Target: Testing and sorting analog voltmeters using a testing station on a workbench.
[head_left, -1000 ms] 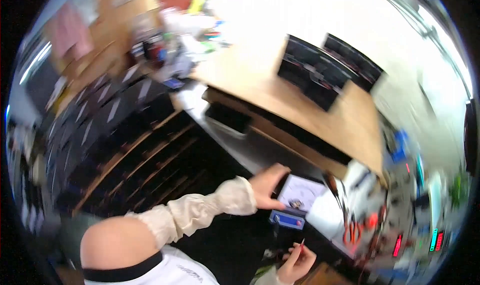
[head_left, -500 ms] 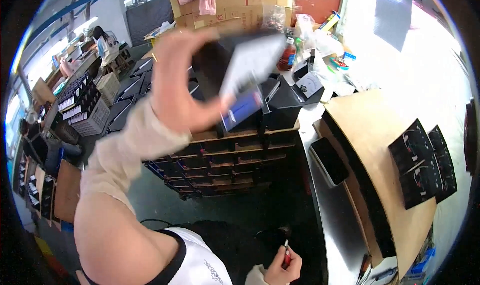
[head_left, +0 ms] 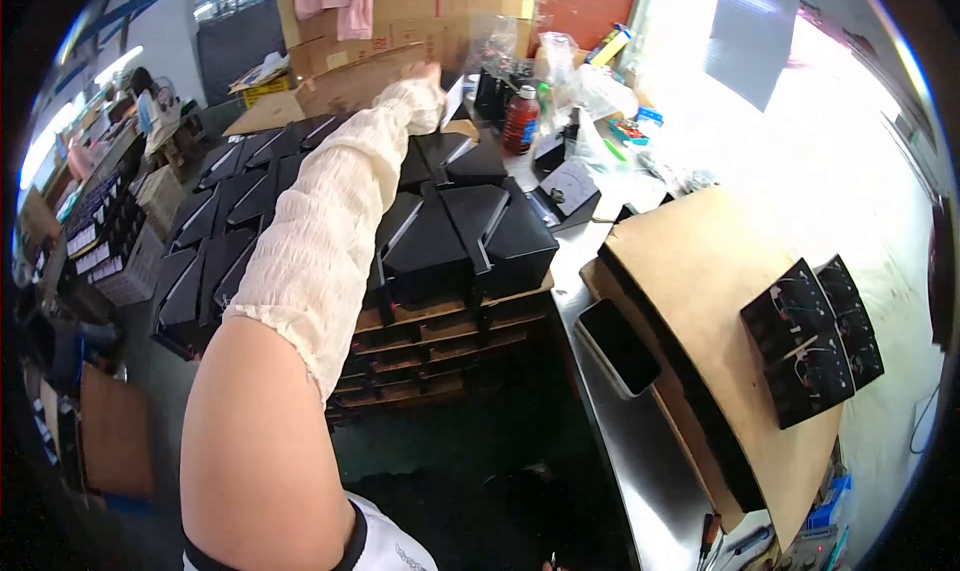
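Observation:
My left arm, in a cream sleeve, stretches forward over rows of black boxes point(head_left: 420, 246) with slanted tops. My left hand point(head_left: 428, 77) is at the far side of the rows, its fingers mostly hidden beyond the sleeve. Close beside it shows a narrow white panel point(head_left: 453, 101), seemingly the face of a box; whether my fingers are on it is hidden. At the lower edge only a sliver of my right hand point(head_left: 560, 567) shows, with the metal tip of a small hand tool point(head_left: 553, 558) sticking up from it.
A brown cardboard sheet point(head_left: 350, 83) lies behind the boxes. Right of them are a reddish bottle point(head_left: 520, 121), a meter-faced box point(head_left: 570, 188) and plastic bags point(head_left: 605, 96). A phone point(head_left: 617, 346) lies by a board point(head_left: 690, 241) carrying black wired panels point(head_left: 800, 341). A co-worker point(head_left: 150, 116) sits far left.
My left hand has swung forward and away from me with the white-faced black box it held. My right hand, holding the red-handled tool, has dropped almost out of view. The view has shifted.

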Motion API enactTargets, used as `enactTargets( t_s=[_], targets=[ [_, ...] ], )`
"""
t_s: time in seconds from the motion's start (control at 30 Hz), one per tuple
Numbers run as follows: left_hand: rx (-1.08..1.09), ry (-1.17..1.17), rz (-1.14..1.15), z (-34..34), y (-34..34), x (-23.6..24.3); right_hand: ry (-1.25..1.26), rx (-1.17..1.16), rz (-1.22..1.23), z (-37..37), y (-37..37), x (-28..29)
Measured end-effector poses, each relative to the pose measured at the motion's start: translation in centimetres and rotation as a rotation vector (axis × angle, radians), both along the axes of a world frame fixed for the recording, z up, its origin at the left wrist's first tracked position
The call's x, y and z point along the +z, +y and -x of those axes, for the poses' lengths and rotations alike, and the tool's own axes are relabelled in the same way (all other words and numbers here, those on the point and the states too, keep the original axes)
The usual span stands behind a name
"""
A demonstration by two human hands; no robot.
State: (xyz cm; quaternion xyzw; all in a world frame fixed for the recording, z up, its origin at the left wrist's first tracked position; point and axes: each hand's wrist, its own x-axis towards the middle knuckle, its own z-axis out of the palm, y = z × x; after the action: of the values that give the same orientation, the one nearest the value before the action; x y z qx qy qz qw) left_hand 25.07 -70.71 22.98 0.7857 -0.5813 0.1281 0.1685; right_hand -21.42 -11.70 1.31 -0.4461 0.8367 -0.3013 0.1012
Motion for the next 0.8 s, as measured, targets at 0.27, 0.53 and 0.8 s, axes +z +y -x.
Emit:
enactTargets(
  t_s=[0.27,0.53,0.8],
  targets=[
    [-0.171,-0.313,-0.414,4.8,4.6,1.6,-0.121,-0.288,-0.21,0.5,4.2,-2.0],
    [-0.736,-0.481,-0.06,8.6,5.3,4.6,0.14,-0.083,0.148,1.0,0.2,-0.7],
    [-1.583,-0.145,0.487,43.0,14.7,8.2,0.041,-0.057,0.391,-0.1,-2.5,2.3]
  ],
)
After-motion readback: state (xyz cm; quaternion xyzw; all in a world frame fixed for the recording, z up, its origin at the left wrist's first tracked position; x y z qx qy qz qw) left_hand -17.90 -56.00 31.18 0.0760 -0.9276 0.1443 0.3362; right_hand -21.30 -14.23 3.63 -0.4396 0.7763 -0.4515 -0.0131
